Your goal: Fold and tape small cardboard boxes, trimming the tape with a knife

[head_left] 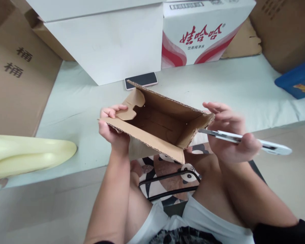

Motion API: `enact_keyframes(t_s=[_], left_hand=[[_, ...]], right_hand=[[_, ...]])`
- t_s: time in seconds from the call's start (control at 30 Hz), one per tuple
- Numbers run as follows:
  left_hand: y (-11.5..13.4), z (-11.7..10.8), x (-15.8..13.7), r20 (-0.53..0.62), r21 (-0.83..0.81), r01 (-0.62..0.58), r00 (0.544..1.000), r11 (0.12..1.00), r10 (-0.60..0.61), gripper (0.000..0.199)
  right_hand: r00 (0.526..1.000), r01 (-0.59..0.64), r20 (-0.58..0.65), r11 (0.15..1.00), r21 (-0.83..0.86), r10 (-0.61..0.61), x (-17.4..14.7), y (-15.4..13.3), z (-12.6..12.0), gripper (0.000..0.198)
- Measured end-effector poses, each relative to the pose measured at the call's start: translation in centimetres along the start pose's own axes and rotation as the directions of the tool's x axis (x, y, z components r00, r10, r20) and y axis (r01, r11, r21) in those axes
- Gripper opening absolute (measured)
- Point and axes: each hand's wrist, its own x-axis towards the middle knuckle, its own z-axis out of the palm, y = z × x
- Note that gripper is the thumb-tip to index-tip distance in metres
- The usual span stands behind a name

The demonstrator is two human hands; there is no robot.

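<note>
A small brown cardboard box (157, 135) is held up in front of me, tilted, its top open toward my eyes. My left hand (114, 127) grips its left end, thumb outside and fingers over a notched inner flap (132, 105). In my right hand (231, 134) is a white utility knife (274, 147), pinched by the thumb with the handle pointing right. Its tip lies against or very close to the box's right end. The right fingers are stretched behind that end; whether they touch the box is hard to see.
A phone (142, 80) lies on the pale green cloth (244, 88) behind the box. White cartons (127, 44) stand at the back, a large brown carton (12, 74) at left. A pale yellow object (40, 156) sits left, a blue item (297, 81) right. Below is a panda-patterned surface (165, 169).
</note>
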Motion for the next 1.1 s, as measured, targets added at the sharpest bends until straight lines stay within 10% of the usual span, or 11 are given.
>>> enact_keyframes(t_s=[0.57,0.9,1.1], left_hand=[[0.1,0.8,0.3,-0.039,-0.029,-0.051,0.998,0.998,0.05,0.063],[0.0,0.8,0.3,-0.012,0.039,-0.096,0.995,0.995,0.096,0.064],[-0.5,0.2,0.3,0.016,0.088,-0.108,0.994,0.99,0.107,0.057]], right_hand=[[0.991,0.058,-0.114,0.997,-0.057,-0.064,0.3,0.5,-1.0,0.063],[0.993,-0.013,-0.093,0.863,0.506,0.07,0.6,0.9,0.2,0.056],[1.0,-0.006,-0.004,0.825,0.566,0.01,0.5,0.7,0.4,0.036]])
